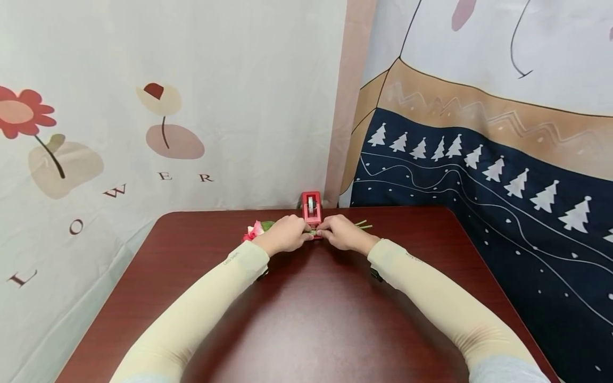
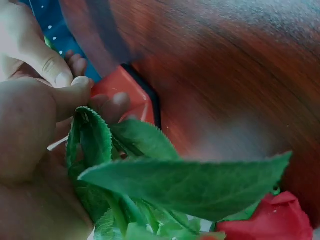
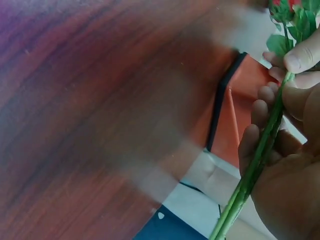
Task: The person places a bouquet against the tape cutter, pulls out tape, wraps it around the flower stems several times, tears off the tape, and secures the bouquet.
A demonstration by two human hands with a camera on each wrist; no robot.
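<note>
A small bunch of flowers (image 1: 254,231) lies crosswise between both hands at the table's far side, pink and red blooms to the left. My left hand (image 1: 286,234) holds it below the blooms, green leaves (image 2: 185,185) beside the palm. With thumb and fingers, my right hand (image 1: 342,232) pinches the green stems (image 3: 250,175), whose bare ends stick out to the right. The two thumbs nearly meet. Right behind the fingertips stands a red tape dispenser (image 1: 311,206) with a roll of tape in it; the hands hide its near end.
The dark red-brown wooden table (image 1: 316,319) has rounded far corners. Behind it hangs a pale curtain (image 1: 263,106) printed with flowers and letters. To the right hangs a navy cloth (image 1: 431,175) with white trees, close along the table's edge.
</note>
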